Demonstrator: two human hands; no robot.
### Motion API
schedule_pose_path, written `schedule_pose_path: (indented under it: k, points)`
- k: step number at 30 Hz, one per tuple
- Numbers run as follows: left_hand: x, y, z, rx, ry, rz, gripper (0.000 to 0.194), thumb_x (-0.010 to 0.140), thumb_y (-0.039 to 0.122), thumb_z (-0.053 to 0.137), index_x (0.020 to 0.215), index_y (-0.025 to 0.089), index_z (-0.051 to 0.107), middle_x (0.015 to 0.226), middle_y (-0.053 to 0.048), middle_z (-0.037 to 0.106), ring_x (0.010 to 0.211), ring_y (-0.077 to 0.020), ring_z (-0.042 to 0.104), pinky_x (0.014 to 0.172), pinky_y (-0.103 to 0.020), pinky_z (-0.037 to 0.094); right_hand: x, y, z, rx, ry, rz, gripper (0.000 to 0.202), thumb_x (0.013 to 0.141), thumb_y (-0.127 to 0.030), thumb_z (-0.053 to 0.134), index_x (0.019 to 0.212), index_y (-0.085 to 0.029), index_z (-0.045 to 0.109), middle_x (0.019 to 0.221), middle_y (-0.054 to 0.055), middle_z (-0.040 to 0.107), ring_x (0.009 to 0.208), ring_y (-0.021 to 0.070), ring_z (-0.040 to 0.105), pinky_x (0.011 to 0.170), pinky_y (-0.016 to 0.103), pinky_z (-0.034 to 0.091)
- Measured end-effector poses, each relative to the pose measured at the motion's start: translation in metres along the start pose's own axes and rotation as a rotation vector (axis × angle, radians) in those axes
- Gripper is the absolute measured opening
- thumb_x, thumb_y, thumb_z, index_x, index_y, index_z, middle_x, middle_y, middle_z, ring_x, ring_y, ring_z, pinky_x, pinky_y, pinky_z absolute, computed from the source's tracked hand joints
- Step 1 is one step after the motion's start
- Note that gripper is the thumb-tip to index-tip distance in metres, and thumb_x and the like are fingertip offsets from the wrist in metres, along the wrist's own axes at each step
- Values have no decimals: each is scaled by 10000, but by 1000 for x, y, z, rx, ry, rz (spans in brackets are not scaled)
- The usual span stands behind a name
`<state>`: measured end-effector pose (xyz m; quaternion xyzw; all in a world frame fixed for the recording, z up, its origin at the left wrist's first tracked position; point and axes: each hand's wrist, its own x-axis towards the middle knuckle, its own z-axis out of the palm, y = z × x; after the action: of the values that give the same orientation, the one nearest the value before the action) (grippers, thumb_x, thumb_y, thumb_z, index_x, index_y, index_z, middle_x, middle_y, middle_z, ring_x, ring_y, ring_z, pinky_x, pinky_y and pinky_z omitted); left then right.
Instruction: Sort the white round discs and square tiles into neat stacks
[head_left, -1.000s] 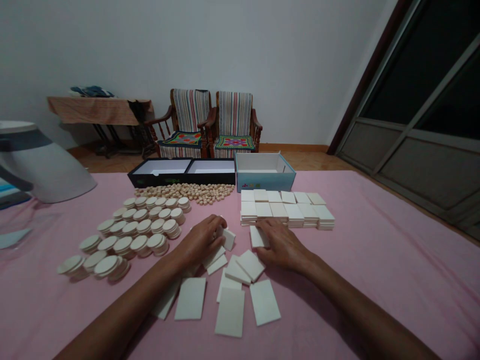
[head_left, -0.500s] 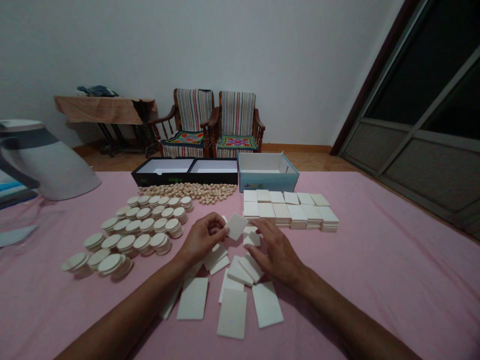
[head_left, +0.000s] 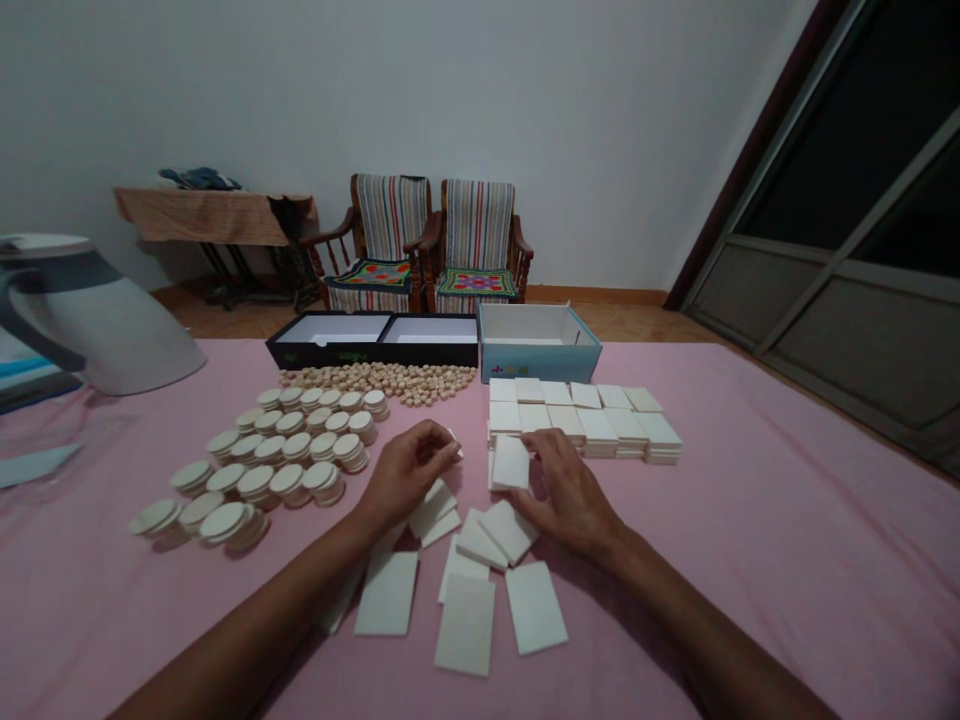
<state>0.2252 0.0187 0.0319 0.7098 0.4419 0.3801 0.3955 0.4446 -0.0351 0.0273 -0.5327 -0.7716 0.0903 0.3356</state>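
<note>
My right hand (head_left: 566, 495) has its thumb and fingers round a white square tile (head_left: 511, 464), just in front of the stacked tiles (head_left: 598, 427). Left of it, my left hand (head_left: 409, 472) is closed in a pinch, and a thin pale edge shows behind its fingertips, mostly hidden. Loose white tiles lie below and between the hands, among them one at the front (head_left: 465, 624), one to the right (head_left: 536, 606) and one to the left (head_left: 387, 594). Some overlap in a small fan.
Stacks of round discs (head_left: 256, 484) stand at the left. Behind them are small wooden beads (head_left: 382, 380), a black divided box (head_left: 371, 354) and a light blue box (head_left: 538, 363). A grey-white kettle (head_left: 124, 325) stands far left on the pink cloth (head_left: 780, 480).
The white tile between my hands has gone from my left fingertips to my right hand's grasp. My left hand has stayed nearly in place.
</note>
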Motion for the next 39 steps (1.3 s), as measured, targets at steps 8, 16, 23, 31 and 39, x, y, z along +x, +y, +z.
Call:
schedule_pose_path:
  k: [8, 16, 23, 31, 39]
  points:
    - [6, -23, -11, 684, 105, 207, 244, 774, 262, 573, 993, 159, 602, 1023, -104, 656, 970, -264, 573, 866, -403, 438, 0, 9, 12, 78, -23, 4, 345, 748, -144, 544, 1088, -204, 519, 1011, 78, 549, 955, 225, 505, 822, 372, 456]
    - [7, -26, -7, 808, 56, 152, 381, 767, 262, 607, 1125, 133, 580, 1105, -129, 638, 1037, -277, 550, 897, -388, 408, -3, 15, 12, 149, 68, 32, 330, 793, -110, 469, 1097, -184, 573, 1056, 84, 602, 955, 199, 546, 841, 350, 448]
    - [13, -26, -5, 877, -7, 41, 554, 745, 335, 627, 1248, 134, 516, 1107, -138, 646, 1036, -303, 553, 864, -398, 399, -7, 25, 8, 76, 44, 134, 220, 821, -143, 459, 958, -176, 628, 911, 65, 651, 810, 183, 569, 709, 313, 431]
    - [21, -27, -4, 865, -26, -23, 641, 689, 311, 666, 1277, 131, 486, 1087, -144, 657, 998, -304, 572, 818, -376, 412, -7, 28, 7, 76, 25, 112, 181, 828, -157, 472, 921, -177, 626, 886, 61, 655, 776, 175, 564, 673, 290, 407]
    - [8, -6, 4, 741, 46, 217, 436, 749, 365, 650, 1118, 160, 540, 1065, -114, 630, 991, -273, 553, 833, -383, 433, -6, 25, 4, 117, 60, 138, 171, 833, -157, 477, 895, -180, 634, 869, 54, 662, 754, 166, 575, 664, 284, 408]
